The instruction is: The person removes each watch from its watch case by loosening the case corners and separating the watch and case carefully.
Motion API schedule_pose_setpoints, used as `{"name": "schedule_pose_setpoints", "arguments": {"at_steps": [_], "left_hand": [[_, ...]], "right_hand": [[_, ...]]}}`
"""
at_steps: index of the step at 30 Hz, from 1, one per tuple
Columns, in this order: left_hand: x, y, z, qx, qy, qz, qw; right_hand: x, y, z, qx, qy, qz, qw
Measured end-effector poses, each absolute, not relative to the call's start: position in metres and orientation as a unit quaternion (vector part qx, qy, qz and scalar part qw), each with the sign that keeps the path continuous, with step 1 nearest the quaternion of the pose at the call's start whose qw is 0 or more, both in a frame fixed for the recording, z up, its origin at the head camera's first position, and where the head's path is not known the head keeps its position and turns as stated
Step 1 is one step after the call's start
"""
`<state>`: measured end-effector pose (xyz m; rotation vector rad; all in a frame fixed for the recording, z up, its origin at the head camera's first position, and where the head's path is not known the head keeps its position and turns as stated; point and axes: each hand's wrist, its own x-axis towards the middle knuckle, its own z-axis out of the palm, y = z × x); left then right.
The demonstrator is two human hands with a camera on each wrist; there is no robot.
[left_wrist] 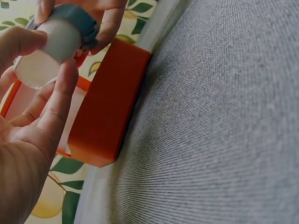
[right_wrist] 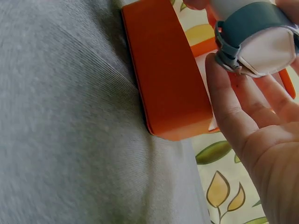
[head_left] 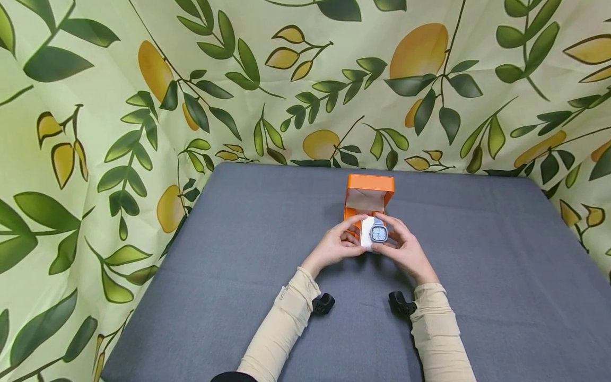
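A wristwatch with a pale square dial and a blue-grey strap is looped around one end of a white watch cushion. My left hand pinches the bare end of the cushion between thumb and fingers. On the other side, my right hand holds the watch, its fingers at the strap and buckle. Both wrist views show the strap around the cushion. Just behind the hands stands an orange watch box, lid raised and lining pale; the hands partly hide its lower part in the head view.
A grey cloth covers the table. Behind and at the sides hangs a curtain printed with leaves and yellow fruit. Black wrist-camera mounts sit by the beige sleeves.
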<state>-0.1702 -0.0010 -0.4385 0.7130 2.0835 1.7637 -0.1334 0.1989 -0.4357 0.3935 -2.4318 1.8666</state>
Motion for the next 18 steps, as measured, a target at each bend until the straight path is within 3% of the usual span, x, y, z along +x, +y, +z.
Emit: {"name": "schedule_pose_setpoints", "arguments": {"at_steps": [12, 18], "left_hand": [[-0.158, -0.006, -0.410, 0.253, 0.728, 0.616, 0.165], [-0.160, -0.004, -0.420, 0.246, 0.729, 0.618, 0.164]], "right_hand": [[-0.133, 0.201, -0.434, 0.116, -0.795, 0.595, 0.020], [-0.133, 0.202, -0.435, 0.117, -0.794, 0.597, 0.023]]}}
